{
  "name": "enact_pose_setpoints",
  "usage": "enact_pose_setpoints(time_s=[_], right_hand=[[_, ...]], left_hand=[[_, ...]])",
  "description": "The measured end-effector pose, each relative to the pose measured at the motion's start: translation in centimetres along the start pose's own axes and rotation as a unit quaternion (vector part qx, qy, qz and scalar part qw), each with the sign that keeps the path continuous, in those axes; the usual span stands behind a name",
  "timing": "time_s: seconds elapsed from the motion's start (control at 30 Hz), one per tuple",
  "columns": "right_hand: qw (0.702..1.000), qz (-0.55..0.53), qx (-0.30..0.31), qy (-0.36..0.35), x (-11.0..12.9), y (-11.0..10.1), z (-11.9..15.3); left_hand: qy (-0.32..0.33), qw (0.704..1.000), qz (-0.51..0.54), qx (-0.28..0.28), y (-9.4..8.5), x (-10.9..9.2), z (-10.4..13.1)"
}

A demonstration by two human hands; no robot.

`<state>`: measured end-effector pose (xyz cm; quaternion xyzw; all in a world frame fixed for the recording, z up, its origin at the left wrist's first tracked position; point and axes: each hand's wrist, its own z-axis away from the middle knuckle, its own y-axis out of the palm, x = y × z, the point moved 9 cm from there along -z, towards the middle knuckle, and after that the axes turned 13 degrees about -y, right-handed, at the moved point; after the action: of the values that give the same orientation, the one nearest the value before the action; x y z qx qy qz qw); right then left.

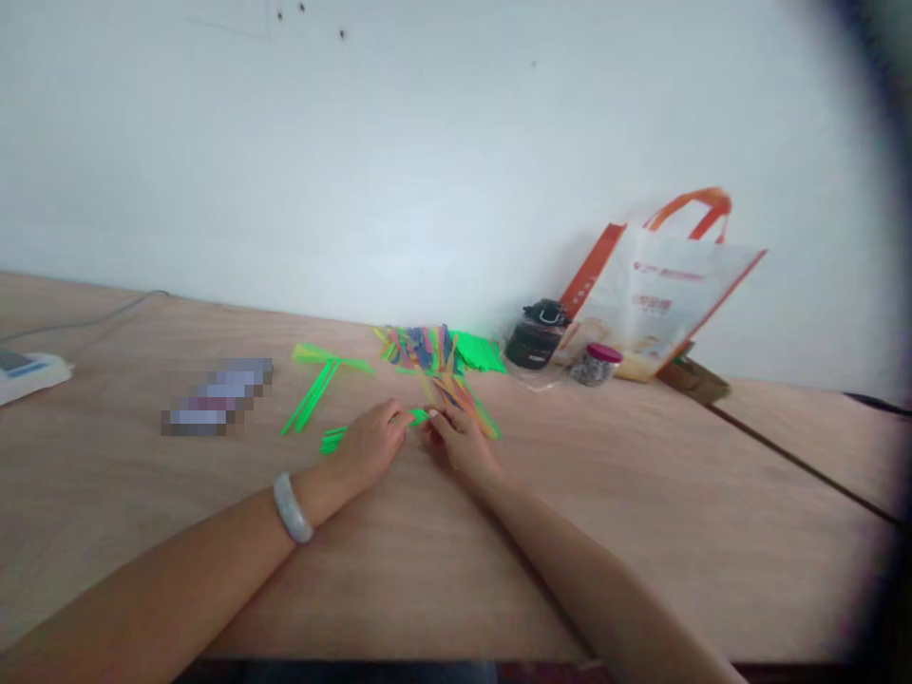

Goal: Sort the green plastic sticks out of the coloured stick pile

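Head view: pinching one green strip (pixel 419 416) between left hand (pixel 369 445) and right hand (pixel 462 445), both closed on it just above the bench (pixel 641 513), near the coloured strip pile (pixel 434 350). Likely risking creasing or tearing it by pulling unevenly.

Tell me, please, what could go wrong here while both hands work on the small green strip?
The green strip pinched between the left hand and right hand looks thin, so it might tear or crease. The right hand lies against the multicoloured strip pile and could scatter it.
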<state>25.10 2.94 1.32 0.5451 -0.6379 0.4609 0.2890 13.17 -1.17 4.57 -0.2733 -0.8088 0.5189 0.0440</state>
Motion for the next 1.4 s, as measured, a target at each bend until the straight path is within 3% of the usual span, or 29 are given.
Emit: enact_pose_setpoints(time_s=[0.17,0.4,0.5,0.6,0.67,0.77,0.83,0.9,1.07,1.4], right_hand=[[0.999,-0.022,0.041,0.001,0.7,2.0,0.8],[0.998,0.016,0.050,-0.026,1.2,1.9,0.3],[0.998,0.054,0.002,-0.040,0.9,-0.8,-1.0],[0.979,0.164,-0.118,-0.038,0.1,-6.3,-2.2],[0.951,0.284,-0.119,-0.037,-0.4,-8.7,-2.9],[0.890,0.447,-0.083,-0.014,-1.7,-10.5,-3.3],[0.854,0.518,-0.045,0.004,-2.5,-10.6,-3.3],[0.840,0.542,-0.005,0.014,-3.1,-10.0,-3.1],[0.840,0.542,0.027,0.022,-3.2,-9.0,-2.9],[0.842,0.539,0.013,0.017,-2.0,-8.8,-2.6]], left_hand=[[-0.001,1.000,-0.005,0.007,0.9,0.1,0.2],[-0.033,0.999,0.018,0.015,0.6,0.5,-0.2],[-0.074,0.996,0.030,0.031,0.1,1.1,-0.4],[-0.094,0.995,0.014,0.041,0.3,1.6,-0.4],[-0.068,0.997,-0.002,0.046,0.9,1.4,-0.4],[-0.036,0.998,-0.021,0.039,2.1,1.3,-0.4],[-0.046,0.998,-0.031,0.035,2.7,1.9,-0.5],[-0.055,0.997,-0.032,0.050,3.3,2.5,-0.5],[-0.050,0.996,-0.028,0.075,3.5,3.1,-0.5],[-0.044,0.997,-0.021,0.067,3.2,2.7,-0.4]])
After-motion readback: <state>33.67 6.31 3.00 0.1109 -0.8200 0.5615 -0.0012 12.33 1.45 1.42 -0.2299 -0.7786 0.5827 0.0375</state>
